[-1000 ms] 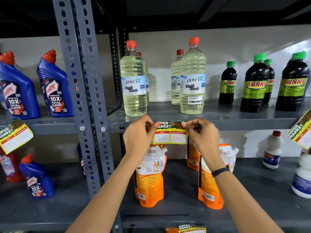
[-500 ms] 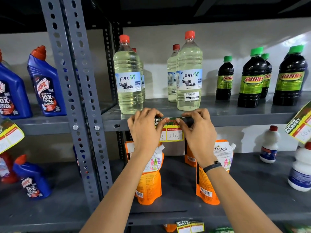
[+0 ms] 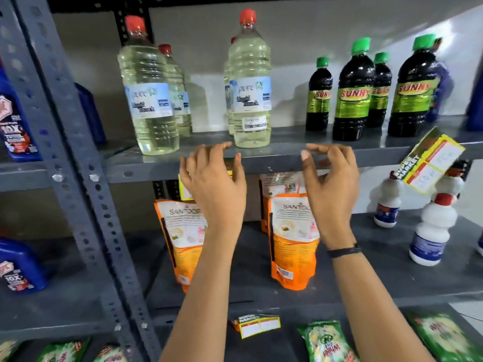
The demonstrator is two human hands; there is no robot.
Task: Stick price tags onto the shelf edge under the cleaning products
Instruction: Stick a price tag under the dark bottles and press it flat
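The yellow and green price tag [image 3: 185, 192] hangs from the grey shelf edge [image 3: 274, 163] under the clear liquid bleach bottles [image 3: 251, 87]. My left hand [image 3: 211, 184] covers most of it; only its left border and a sliver by my fingers show. That hand is open with fingers spread, just in front of the tag. My right hand [image 3: 332, 184] is also open and holds nothing, hovering before the bare shelf edge to the right. A black band sits on my right wrist.
Dark Sunny bottles [image 3: 352, 95] stand right of the bleach. A second tag [image 3: 431, 160] hangs tilted from the edge at far right, a third [image 3: 257, 325] on the lower shelf. Orange Santoor pouches [image 3: 292, 236] stand below my hands. The perforated upright [image 3: 65, 152] rises left.
Both hands have let go of the tag and spread apart, the right one moving right along the shelf edge. The camera has come closer and tilted down.
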